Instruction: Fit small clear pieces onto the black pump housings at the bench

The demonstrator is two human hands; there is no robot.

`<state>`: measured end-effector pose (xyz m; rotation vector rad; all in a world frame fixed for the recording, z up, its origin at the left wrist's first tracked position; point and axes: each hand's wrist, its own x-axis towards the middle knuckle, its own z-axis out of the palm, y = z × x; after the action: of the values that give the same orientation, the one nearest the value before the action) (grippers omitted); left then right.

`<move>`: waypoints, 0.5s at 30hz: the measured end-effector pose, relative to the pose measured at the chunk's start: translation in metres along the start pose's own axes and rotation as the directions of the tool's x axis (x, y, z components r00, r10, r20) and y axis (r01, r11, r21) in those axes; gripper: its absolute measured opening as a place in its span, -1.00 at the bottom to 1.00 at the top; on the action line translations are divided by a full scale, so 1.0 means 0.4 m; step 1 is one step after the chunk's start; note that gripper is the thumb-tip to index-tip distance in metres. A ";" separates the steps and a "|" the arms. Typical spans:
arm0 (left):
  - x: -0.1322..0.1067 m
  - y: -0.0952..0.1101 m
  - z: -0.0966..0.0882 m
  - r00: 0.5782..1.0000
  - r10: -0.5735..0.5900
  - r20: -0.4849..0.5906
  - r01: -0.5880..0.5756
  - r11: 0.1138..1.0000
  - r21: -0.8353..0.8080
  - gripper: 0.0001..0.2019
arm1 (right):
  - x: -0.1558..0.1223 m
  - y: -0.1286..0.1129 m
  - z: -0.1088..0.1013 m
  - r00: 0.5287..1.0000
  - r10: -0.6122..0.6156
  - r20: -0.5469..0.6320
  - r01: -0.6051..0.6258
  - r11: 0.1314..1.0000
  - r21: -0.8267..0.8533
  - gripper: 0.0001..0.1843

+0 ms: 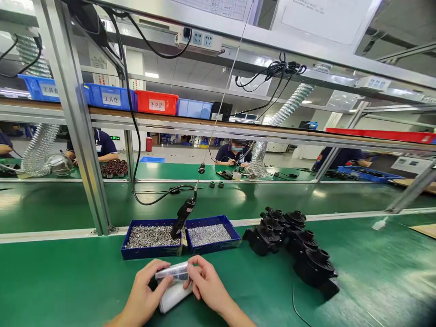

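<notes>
Both my hands meet at the bottom centre over the green bench [68, 277]. My left hand [146, 295] and my right hand [206, 284] are closed on a small clear plastic-wrapped pack [172, 272] held between their fingertips. Under it lies a white block-shaped piece [173, 297], partly hidden by my left hand. Just beyond the hands stand two blue trays of screws [151, 238] [211, 235]. An electric screwdriver [182, 218] hangs on a cord, its tip resting between the trays.
Several black plastic pump-like housings [293, 245] are piled to the right. An aluminium frame post [80, 136] rises at left, with coloured bins [155, 102] on a shelf above. Other people [235, 154] work at benches across the conveyor belt. A thin loose wire [296, 304] lies near the housings.
</notes>
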<state>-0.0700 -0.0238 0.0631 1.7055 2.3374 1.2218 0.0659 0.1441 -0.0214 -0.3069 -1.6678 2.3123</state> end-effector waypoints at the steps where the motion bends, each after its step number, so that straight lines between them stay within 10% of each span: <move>1: -0.001 -0.003 0.002 0.999 -0.045 0.014 0.045 0.999 -0.014 -0.84 | -0.006 -0.003 0.001 0.998 -0.049 -0.035 0.046 0.996 -0.082 -0.37; 6: -0.014 -0.003 0.002 0.942 -0.270 0.198 0.299 0.946 -0.130 -0.67 | -0.031 -0.038 0.007 0.955 -0.280 -0.099 0.204 0.861 -0.465 -0.72; 15: -0.012 0.005 0.006 0.870 -0.417 0.264 0.472 0.860 -0.197 -0.43 | -0.022 -0.037 0.021 0.984 -0.160 -0.079 0.147 0.978 -0.147 -0.64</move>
<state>-0.0653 -0.0260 0.0606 1.0656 2.1600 1.1239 0.0727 0.1381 -0.0044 -0.2954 -1.7482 2.0444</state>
